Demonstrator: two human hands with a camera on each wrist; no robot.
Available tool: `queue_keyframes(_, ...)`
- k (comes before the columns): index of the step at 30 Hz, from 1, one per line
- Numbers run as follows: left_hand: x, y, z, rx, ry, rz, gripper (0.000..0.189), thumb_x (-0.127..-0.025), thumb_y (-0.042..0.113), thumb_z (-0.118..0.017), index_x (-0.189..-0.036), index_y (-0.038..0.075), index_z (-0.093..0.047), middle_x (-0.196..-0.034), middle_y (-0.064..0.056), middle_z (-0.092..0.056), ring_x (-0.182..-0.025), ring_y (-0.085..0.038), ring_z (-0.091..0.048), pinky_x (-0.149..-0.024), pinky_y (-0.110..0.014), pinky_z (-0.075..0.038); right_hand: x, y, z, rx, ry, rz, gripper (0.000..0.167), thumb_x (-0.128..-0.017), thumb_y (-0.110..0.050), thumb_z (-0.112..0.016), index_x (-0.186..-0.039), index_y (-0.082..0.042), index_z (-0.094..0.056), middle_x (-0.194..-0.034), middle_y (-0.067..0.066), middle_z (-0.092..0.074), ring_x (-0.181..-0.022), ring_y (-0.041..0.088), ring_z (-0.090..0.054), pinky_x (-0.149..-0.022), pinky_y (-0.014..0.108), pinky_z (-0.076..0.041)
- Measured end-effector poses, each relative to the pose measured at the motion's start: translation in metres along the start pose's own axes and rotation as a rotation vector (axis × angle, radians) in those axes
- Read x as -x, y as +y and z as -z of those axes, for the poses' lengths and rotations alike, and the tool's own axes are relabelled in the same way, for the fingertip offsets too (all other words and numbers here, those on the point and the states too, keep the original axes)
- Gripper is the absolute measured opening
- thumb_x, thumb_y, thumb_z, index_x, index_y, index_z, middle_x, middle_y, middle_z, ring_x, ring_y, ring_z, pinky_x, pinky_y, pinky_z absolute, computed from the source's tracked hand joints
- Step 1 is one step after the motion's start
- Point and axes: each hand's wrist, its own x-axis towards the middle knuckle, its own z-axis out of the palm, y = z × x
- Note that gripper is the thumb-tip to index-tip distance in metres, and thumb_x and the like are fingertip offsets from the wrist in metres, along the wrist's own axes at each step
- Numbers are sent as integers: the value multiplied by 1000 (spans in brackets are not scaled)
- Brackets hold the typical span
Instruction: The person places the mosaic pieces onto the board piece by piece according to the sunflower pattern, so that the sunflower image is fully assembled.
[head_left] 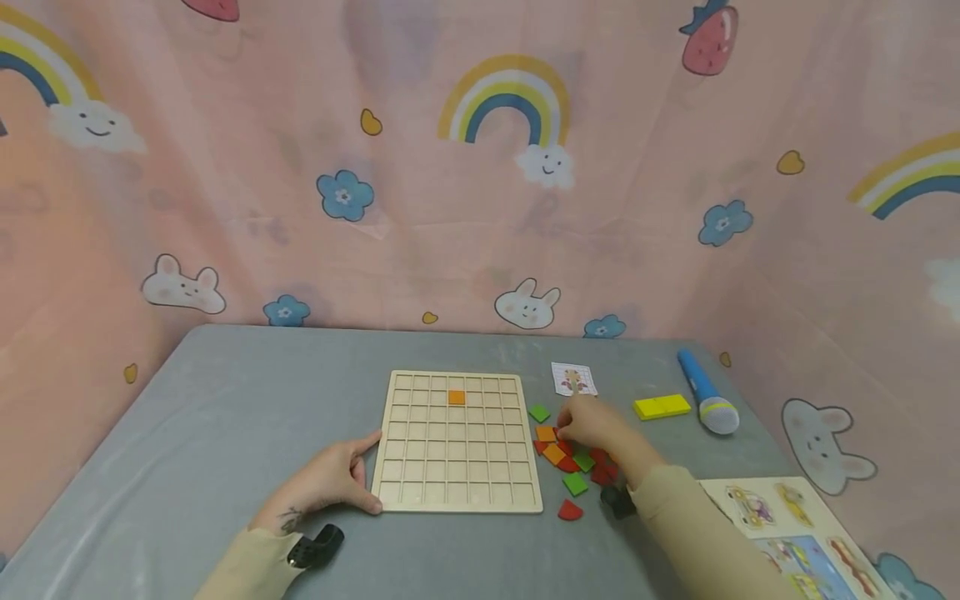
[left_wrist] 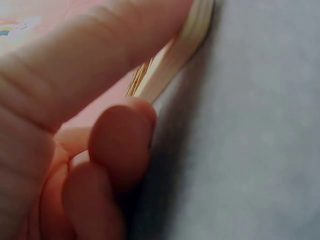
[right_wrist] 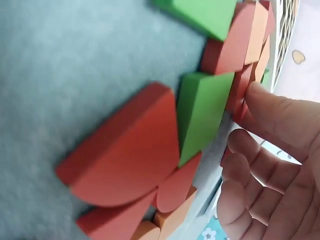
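Observation:
A pale wooden grid board (head_left: 456, 454) lies flat on the table, with one orange square (head_left: 457, 397) in its upper part. My left hand (head_left: 330, 479) is at the board's left side, thumb against the near corner and index finger along the edge. In the left wrist view the thumb (left_wrist: 100, 55) covers part of the board's edge (left_wrist: 172, 65). My right hand (head_left: 600, 427) reaches over a pile of pieces right of the board. Its thumb (right_wrist: 267, 102) and index finger pinch a red piece (right_wrist: 239, 92) among them; the other fingers are loosely bent.
Green squares (head_left: 575, 484), orange pieces (head_left: 553, 453) and a red quarter-round piece (head_left: 570, 510) lie about the pile. Behind it is a picture card (head_left: 564, 372). Further right are a yellow block (head_left: 662, 407), a blue toy microphone (head_left: 701, 385) and a picture sheet (head_left: 750, 500).

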Motion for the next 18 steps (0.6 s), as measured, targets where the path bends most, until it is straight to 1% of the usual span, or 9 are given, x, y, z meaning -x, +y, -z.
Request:
queue_keyframes(2, 0, -1, 1, -7, 1, 3, 115, -52, 9, -88, -145, -3, -21, -56, -4, -53, -46, -10, -42, -44, -26, -36, 1, -2, -2, -3, 3, 0, 11, -81, -16, -70, -87, -7, -72, -76, 1, -64, -66, 15, -52, -66, 32, -48)
queue_keyframes(4, 0, -1, 2, -11, 4, 8, 115, -52, 10, -89, -145, -3, -22, -56, -4, -53, -46, -11, -42, -44, -26, -36, 0, -3, -3, -15, 8, 3, 8, -81, -15, -69, -83, -7, -69, -74, 1, -62, -65, 15, -52, -63, 31, -46)
queue_keyframes(6, 0, -2, 2, -17, 7, 8, 115, -52, 10, -89, -145, -3, -22, -56, -5, -53, -45, -11, -43, -44, -26, -36, -1, -3, -3, -43, 17, 23, 7, -80, -13, -69, -77, -7, -66, -70, 1, -59, -63, 16, -50, -59, 30, -44)
queue_keyframes(9, 0, -1, 1, -15, 9, 9, 115, -51, 10, -89, -144, -4, -23, -56, -5, -53, -46, -11, -43, -44, -26, -36, -4, -3, 1, -157, 53, 69, 12, -78, -9, -69, -70, -7, -60, -67, 1, -55, -61, 16, -48, -56, 28, -40)
queue_keyframes(11, 0, 0, 0, -16, 11, 10, 115, -51, 10, -89, -144, -4, -24, -56, -4, -53, -46, -11, -43, -44, -26, -36, -8, -6, 7, -227, 89, 111, 13, -77, -8, -68, -68, -6, -59, -65, 3, -54, -58, 16, -47, -53, 28, -40)
queue_keyframes(13, 0, 1, 0, -17, 15, 13, 115, -51, 10, -89, -144, -4, -24, -56, -4, -53, -46, -10, -43, -44, -26, -36, -13, -16, 15, -294, 116, 142, 10, -79, -7, -68, -72, -4, -61, -67, 4, -55, -56, 16, -47, -52, 28, -40)
queue_keyframes(15, 0, 2, 0, -19, 22, 17, 114, -51, 9, -89, -144, -3, -25, -55, -4, -53, -46, -10, -43, -44, -26, -36, -19, -30, 20, -321, 123, 179, 5, -82, -6, -64, -79, -2, -64, -72, 7, -58, -57, 16, -48, -53, 28, -42)
queue_keyframes(18, 0, 3, -1, -27, 28, 18, 113, -51, 8, -89, -144, -3, -25, -55, -4, -53, -45, -10, -43, -44, -26, -37, -31, -57, 22, -340, 116, 219, 9, -85, -5, -60, -89, 0, -66, -82, 10, -63, -63, 15, -51, -57, 28, -44)
